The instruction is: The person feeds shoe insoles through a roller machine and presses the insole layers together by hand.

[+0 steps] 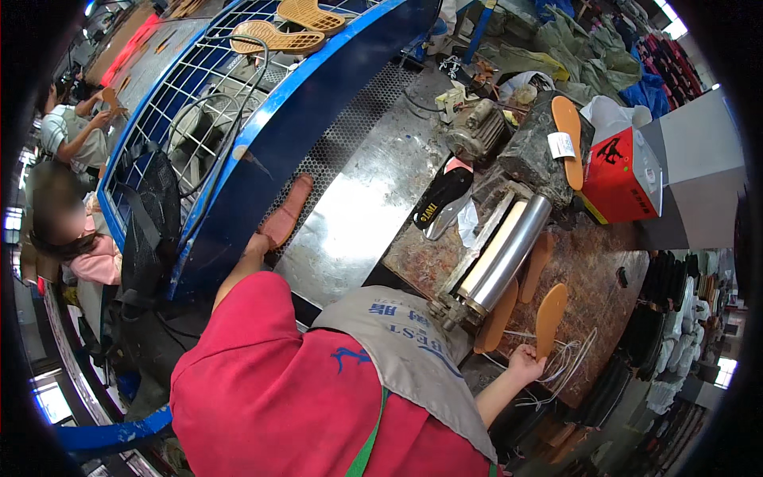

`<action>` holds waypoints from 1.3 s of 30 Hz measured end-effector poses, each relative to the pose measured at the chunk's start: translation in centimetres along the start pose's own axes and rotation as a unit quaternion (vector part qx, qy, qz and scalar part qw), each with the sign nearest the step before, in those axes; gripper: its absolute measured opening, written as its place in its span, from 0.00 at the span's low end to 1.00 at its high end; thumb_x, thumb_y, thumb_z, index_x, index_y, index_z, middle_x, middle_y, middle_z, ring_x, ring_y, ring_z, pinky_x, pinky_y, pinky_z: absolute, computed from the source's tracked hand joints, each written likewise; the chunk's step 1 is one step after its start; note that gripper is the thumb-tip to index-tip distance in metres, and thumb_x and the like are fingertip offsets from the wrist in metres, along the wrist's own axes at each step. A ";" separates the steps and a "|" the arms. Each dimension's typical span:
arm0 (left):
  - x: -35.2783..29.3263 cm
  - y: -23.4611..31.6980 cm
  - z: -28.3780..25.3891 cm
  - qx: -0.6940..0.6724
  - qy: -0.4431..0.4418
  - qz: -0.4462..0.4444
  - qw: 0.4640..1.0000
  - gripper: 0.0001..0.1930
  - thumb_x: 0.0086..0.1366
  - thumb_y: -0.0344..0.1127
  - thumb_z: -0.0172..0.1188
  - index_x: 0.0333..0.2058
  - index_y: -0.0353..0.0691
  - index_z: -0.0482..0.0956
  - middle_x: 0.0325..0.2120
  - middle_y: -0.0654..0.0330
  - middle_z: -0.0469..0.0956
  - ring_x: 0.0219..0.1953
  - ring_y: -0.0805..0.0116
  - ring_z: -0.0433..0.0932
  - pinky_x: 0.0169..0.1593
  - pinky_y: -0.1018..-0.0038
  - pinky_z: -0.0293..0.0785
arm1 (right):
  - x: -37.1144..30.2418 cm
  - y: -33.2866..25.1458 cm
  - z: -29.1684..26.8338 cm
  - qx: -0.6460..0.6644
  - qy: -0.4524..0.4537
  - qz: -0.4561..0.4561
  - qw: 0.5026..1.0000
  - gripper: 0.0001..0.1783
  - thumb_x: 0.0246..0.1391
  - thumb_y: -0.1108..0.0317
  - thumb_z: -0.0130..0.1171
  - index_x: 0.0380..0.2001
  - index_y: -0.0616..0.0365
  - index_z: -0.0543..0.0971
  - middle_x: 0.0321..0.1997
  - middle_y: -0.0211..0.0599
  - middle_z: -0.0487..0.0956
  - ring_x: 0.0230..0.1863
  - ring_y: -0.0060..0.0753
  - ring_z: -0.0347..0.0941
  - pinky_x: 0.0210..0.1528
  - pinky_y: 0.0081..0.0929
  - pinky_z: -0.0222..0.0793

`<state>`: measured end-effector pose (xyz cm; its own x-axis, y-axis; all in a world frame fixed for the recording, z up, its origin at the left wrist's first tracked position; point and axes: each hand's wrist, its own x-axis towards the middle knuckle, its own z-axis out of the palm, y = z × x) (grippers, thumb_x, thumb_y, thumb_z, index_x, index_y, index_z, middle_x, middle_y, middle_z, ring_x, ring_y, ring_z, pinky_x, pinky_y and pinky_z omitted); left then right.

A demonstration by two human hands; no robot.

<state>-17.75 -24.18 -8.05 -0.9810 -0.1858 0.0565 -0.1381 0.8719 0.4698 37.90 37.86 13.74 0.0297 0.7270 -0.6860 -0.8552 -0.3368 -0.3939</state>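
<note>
My left hand [256, 243] grips the near end of a reddish-brown shoe sole [291, 208], which lies over the edge of a perforated metal plate [350, 119]. On the right, my right hand [525, 365] pinches the lower end of a tan shoe sole [551, 315] and holds it upright. Beside it are two more tan soles, one [497, 319] against the roller machine and one [539, 264] behind it. The machine's shiny metal roller [509, 253] lies between my two hands, nearer the right one. A pale roller runs along its left side.
A blue-framed wire guard [262, 119] with tan soles on top curves along the left. Behind the roller stand a motor [477, 131], a black insole [445, 191] and a red box [624, 175]. White cord [584, 350] lies coiled near my right hand. Other people sit at far left.
</note>
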 end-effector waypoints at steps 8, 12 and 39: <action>-3.0 4.2 1.7 -0.225 -0.170 -0.174 0.944 0.13 0.63 0.25 0.67 0.41 0.37 0.72 0.25 0.57 0.78 0.23 0.66 0.78 0.26 0.68 0.76 | 0.7 0.0 2.8 -0.053 -0.036 -0.042 0.997 0.21 0.74 0.50 0.43 0.44 0.57 0.75 0.27 0.30 0.67 0.28 0.28 0.61 0.31 0.29 0.59; -3.1 2.0 1.4 -0.158 -0.125 -0.166 0.965 0.12 0.56 0.28 0.72 0.36 0.37 0.78 0.31 0.56 0.82 0.35 0.58 0.83 0.41 0.63 0.80 | 1.1 0.3 5.1 -0.070 -0.053 -0.050 0.995 0.18 0.74 0.53 0.46 0.43 0.56 0.76 0.29 0.29 0.71 0.27 0.27 0.62 0.30 0.26 0.59; -9.4 32.0 -0.7 -0.345 -0.043 0.115 0.930 0.23 0.55 0.22 0.63 0.51 0.35 0.74 0.48 0.50 0.77 0.54 0.53 0.75 0.57 0.63 0.71 | -5.5 8.6 12.2 -0.414 -0.274 -0.097 0.863 0.08 0.70 0.66 0.56 0.40 0.59 0.80 0.32 0.30 0.81 0.26 0.18 0.73 0.27 0.19 0.68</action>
<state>-12.88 5.12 7.02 -0.9851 0.0328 0.1686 0.1684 0.3794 0.9098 24.03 38.28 21.60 -0.3117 0.9151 -0.2556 -0.1922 -0.3242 -0.9263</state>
